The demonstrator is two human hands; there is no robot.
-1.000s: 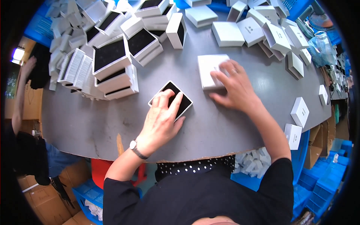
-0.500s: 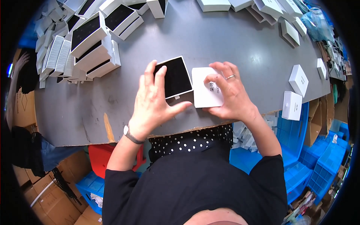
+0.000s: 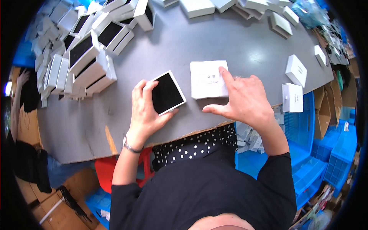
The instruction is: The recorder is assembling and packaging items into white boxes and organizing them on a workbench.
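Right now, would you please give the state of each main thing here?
Left hand: curled, holding the black-lined box
Right hand: spread, index finger over the white box
Black-lined box: open side up
White box: flat, printed side up
Stacked boxes: open, black interiors showing
Watch: on wrist

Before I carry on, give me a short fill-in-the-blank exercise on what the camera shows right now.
1. The left hand holds an open box whose inside is ____.
2. The printed white box near the right hand lies to the ____ of the open box.
3. The watch is worn on the ____ wrist.
4. The tabletop is coloured ____.

Missing words: black; right; left; grey.
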